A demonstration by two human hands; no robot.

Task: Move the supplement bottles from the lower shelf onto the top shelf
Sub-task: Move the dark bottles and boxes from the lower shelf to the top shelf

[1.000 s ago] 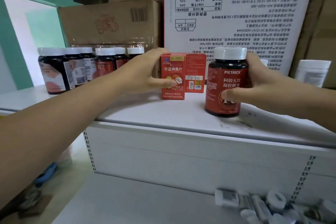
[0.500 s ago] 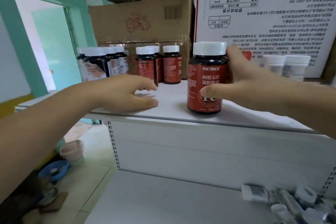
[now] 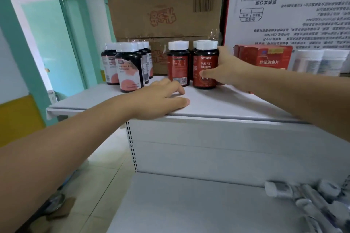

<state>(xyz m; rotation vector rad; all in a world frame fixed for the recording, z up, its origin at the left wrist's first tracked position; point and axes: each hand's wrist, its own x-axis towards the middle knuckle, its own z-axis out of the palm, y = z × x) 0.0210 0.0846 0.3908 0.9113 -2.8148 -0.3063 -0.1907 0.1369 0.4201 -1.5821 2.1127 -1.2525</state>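
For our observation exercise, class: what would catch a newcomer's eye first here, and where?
First, the red-labelled bottle on the top shelf, gripped by the right hand beside a second red bottle. Then the left hand resting open near the shelf's front edge, and the big white carton with upside-down print behind, at right.

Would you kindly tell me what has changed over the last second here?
The right hand slid the red bottle left along the top shelf, beside the other red bottles. The left hand let go of the red box and rests on the shelf. The right grip stayed.
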